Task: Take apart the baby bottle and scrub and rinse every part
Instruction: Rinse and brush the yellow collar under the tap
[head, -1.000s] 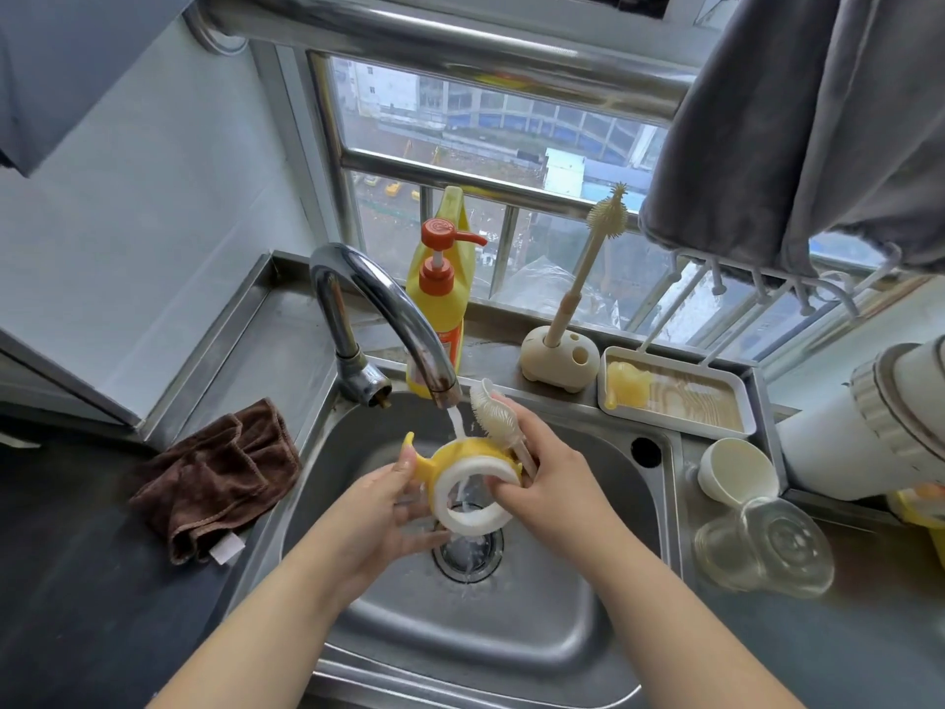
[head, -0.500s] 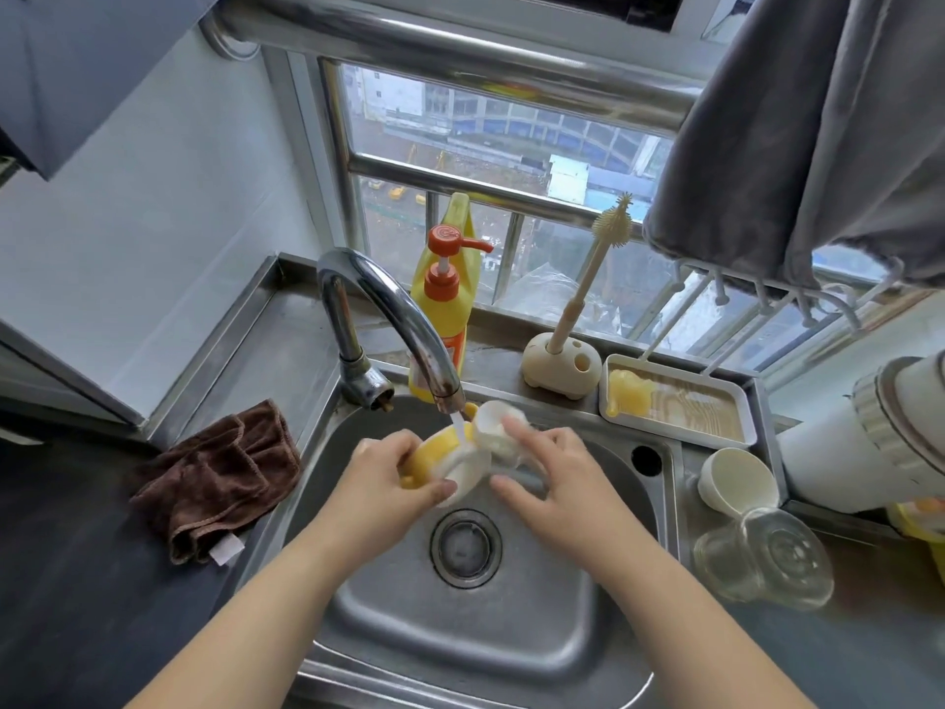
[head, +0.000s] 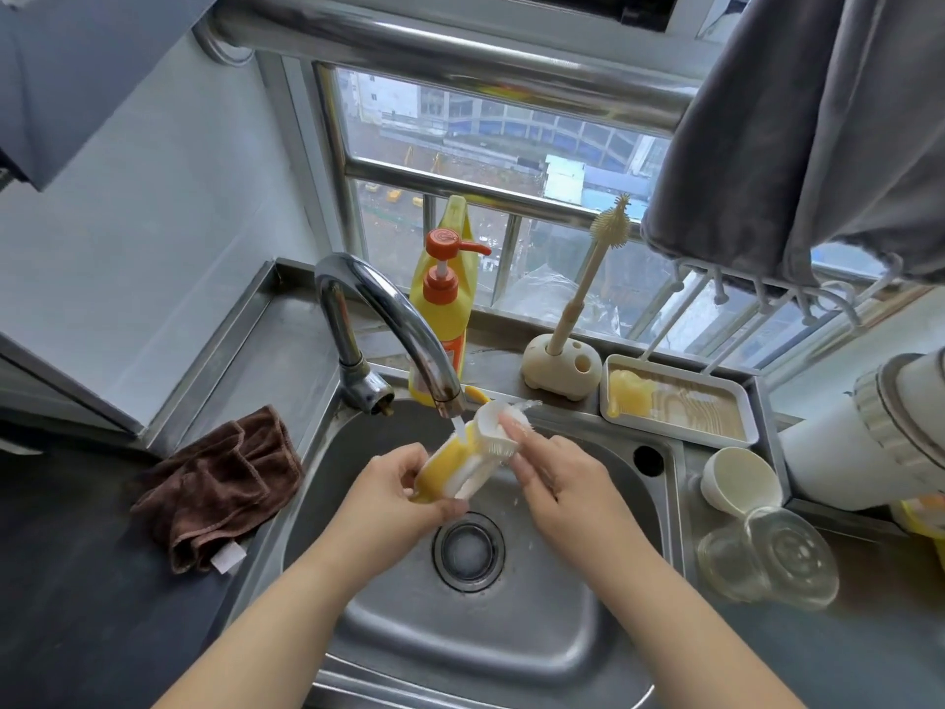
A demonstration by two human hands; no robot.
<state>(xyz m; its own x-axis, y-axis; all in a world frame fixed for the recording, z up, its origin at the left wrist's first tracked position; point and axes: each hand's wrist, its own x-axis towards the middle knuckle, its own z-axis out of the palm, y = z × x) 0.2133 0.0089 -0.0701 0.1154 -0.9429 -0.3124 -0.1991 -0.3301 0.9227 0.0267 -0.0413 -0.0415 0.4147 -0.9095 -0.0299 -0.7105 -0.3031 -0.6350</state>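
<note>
Gripping the yellow-and-white bottle collar over the steel sink, the left hand has its fingers and thumb curled round the collar's lower yellow end, holding it tilted under the tap spout, where a thin stream of water lands on it. The right hand pinches a small brush between thumb and fingertips, its white bristled head pressed into the collar's white rim at the upper end. Both sit just above the drain, which lies at about 6 o'clock from the collar. In this head view, a brown cloth is crumpled on the dark counter at 9 o'clock of the sink. Behind the tap, at 12 o'clock, stands a yellow soap bottle with an orange pump. At about 1 o'clock a beige bottle brush rises from its rounded holder, with a shallow tray just beside it. At 3 o'clock a white cup lies on its side near a clear lid. Grey fabric hangs at the top right
</note>
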